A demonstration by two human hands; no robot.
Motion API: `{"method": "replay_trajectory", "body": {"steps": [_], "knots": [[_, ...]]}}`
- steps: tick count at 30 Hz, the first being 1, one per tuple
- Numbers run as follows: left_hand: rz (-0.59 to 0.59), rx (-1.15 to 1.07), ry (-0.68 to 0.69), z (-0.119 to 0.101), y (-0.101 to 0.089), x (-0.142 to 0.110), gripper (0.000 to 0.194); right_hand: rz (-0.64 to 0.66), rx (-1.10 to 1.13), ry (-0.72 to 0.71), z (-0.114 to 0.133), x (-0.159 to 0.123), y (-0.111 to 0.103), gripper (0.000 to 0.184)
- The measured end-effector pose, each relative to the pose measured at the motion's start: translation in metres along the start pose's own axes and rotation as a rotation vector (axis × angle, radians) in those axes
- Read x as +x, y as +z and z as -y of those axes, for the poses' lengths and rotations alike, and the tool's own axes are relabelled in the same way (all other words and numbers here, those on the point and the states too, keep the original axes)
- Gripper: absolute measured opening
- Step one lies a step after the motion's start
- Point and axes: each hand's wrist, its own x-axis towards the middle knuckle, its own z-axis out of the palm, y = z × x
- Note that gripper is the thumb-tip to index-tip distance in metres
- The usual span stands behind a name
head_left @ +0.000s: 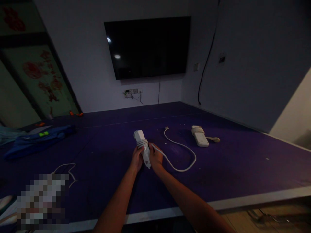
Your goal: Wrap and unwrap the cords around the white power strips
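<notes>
A white power strip (pixel 146 156) is held between my two hands, tilted over the purple tabletop, with its cord wrapped several times around its middle. My left hand (pixel 137 159) grips its left side just below the wraps. On the other side, my right hand (pixel 155 156) is closed on the strip and the cord beside it. From my right hand the loose white cord (pixel 181 170) runs out in a curve across the table and ends in a plug (pixel 166 128). Farther right lies a second white power strip (pixel 201 139), its cord wound around it.
Blue folded cloth (pixel 41 139) lies at the left of the purple table (pixel 109 184). A pixelated patch hides something at the lower left, with a thin white cord (pixel 73 174) beside it. A television (pixel 150 48) hangs on the back wall above sockets (pixel 132 92).
</notes>
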Motion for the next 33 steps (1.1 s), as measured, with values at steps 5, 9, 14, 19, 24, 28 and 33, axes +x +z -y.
{"method": "replay_trajectory", "body": {"steps": [5, 9, 14, 19, 24, 28, 33], "knots": [[-0.026, 0.002, 0.009, 0.004, 0.003, -0.004, 0.037, -0.072, 0.043, -0.013, -0.001, -0.002, -0.002, 0.036], [-0.064, 0.01, -0.084, 0.011, 0.003, -0.007, 0.037, -0.123, 0.031, -0.026, -0.005, 0.0, -0.006, 0.036], [-0.016, -0.063, -0.124, 0.012, 0.005, -0.008, 0.032, -0.092, -0.006, -0.123, -0.004, -0.002, -0.007, 0.034], [-0.028, -0.073, -0.119, 0.005, 0.004, -0.007, 0.038, 0.011, -0.016, -0.268, 0.005, -0.002, -0.01, 0.03], [-0.019, 0.007, -0.196, -0.006, 0.001, -0.011, 0.047, -0.092, 0.032, -0.042, 0.002, 0.011, -0.018, 0.04], [0.033, 0.007, -0.249, -0.011, -0.001, -0.015, 0.054, -0.186, 0.128, 0.204, -0.018, 0.025, -0.02, 0.049], [0.169, -0.039, -0.25, -0.016, -0.006, -0.017, 0.062, -0.099, 0.31, 0.519, -0.04, 0.033, -0.015, 0.048]]}}
